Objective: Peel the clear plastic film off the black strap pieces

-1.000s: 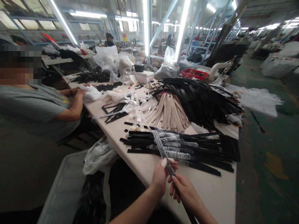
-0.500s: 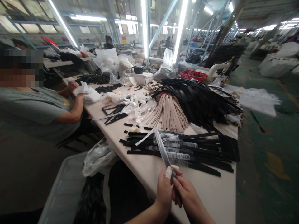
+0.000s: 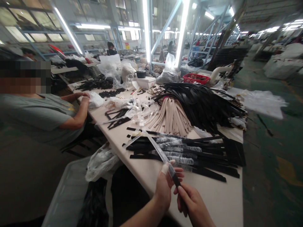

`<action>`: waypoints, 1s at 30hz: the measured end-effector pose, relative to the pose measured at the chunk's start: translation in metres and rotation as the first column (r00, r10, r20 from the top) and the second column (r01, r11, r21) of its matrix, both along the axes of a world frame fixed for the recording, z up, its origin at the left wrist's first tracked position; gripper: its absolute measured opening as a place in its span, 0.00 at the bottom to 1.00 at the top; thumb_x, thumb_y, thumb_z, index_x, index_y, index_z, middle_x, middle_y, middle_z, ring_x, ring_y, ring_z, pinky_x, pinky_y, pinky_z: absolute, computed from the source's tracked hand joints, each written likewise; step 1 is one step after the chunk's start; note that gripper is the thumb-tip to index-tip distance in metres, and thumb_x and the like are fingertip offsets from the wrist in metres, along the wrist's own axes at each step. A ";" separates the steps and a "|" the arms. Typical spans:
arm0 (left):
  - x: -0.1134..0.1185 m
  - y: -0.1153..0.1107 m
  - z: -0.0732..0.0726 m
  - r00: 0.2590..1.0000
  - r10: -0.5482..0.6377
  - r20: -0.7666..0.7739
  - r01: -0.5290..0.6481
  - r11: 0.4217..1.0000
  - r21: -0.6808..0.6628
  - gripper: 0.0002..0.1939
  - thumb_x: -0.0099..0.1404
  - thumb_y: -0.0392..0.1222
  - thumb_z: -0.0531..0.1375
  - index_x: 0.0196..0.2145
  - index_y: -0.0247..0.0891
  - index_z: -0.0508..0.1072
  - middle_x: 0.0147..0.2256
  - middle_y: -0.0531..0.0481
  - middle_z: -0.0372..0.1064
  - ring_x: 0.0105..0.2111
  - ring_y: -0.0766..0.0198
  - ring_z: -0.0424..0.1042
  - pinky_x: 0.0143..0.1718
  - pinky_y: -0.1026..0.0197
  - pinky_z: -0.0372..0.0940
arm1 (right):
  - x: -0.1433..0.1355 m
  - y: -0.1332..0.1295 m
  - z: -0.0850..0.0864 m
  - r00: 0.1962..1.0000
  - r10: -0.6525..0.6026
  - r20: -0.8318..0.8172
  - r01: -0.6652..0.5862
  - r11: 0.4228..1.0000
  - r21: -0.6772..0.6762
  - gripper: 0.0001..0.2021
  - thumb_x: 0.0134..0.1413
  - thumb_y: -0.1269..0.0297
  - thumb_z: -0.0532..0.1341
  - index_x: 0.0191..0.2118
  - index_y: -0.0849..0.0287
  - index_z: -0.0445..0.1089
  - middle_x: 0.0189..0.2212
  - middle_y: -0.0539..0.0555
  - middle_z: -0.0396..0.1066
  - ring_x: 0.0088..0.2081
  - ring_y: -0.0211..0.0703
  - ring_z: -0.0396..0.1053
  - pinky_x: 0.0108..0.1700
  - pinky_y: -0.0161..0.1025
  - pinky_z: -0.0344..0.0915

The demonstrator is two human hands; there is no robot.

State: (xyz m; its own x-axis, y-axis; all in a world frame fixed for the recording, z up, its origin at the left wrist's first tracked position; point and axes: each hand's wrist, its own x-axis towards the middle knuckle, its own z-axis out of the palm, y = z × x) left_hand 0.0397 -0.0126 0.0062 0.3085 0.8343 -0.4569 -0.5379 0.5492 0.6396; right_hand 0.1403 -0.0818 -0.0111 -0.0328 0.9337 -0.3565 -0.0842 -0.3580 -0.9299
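My right hand (image 3: 193, 201) grips a black strap (image 3: 176, 180) that slants up from the lower right. A long clear plastic strip (image 3: 155, 145) meets the strap's upper end and runs away over the table. My left hand (image 3: 164, 186), a white cover on its thumb, pinches that plastic strip where it meets the strap; its other fingers reach out behind. Just beyond my hands lie several black straps (image 3: 210, 175), their middles wrapped in clear plastic (image 3: 182, 160). What my right palm encloses is partly hidden.
Beige strips (image 3: 171, 118) and a heap of black straps (image 3: 201, 104) lie at the back. A red basket (image 3: 196, 78) and a white box (image 3: 146, 83) stand farther off. At left, a co-worker (image 3: 42, 116) handles white plastic. A translucent bin (image 3: 62, 189) stands beside the table.
My hands have moved slightly apart, showing more of the black strap between them. My left fingers have opened out somewhat, and the plastic strip's far end has shifted left.
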 end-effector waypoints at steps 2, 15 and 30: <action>0.000 0.013 0.002 1.000 -0.009 0.021 0.009 0.999 -0.032 0.24 0.64 0.57 0.57 0.45 0.32 0.72 0.37 0.38 0.76 0.33 0.54 0.75 0.40 0.53 0.67 | 0.001 -0.003 -0.004 1.000 0.022 -0.002 -0.022 0.999 -0.031 0.26 0.61 0.39 0.51 0.35 0.61 0.66 0.14 0.47 0.65 0.13 0.31 0.55 0.16 0.29 0.49; 0.010 -0.057 -0.023 0.935 -0.076 -0.346 0.141 0.976 0.166 0.24 0.63 0.63 0.56 0.34 0.37 0.74 0.35 0.41 0.73 0.37 0.52 0.72 0.40 0.56 0.65 | 0.006 -0.012 -0.021 0.995 -0.024 0.099 0.013 0.994 0.110 0.28 0.59 0.39 0.54 0.33 0.62 0.73 0.24 0.55 0.69 0.27 0.42 0.67 0.31 0.36 0.64; 0.006 0.020 -0.019 0.882 -0.110 -0.458 0.237 0.944 0.229 0.22 0.67 0.59 0.52 0.30 0.37 0.70 0.30 0.44 0.71 0.33 0.55 0.70 0.37 0.56 0.61 | 0.026 0.000 -0.023 0.996 -0.093 -0.012 0.092 0.994 -0.065 0.25 0.52 0.39 0.61 0.43 0.56 0.67 0.25 0.50 0.71 0.14 0.32 0.61 0.13 0.29 0.55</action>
State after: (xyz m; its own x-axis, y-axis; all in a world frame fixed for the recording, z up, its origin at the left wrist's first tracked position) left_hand 0.0462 0.0073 -0.0124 0.2837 0.8956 -0.3428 -0.0843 0.3794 0.9214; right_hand 0.1667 -0.0818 -0.0341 0.0468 0.9081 -0.4162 -0.1338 -0.4072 -0.9035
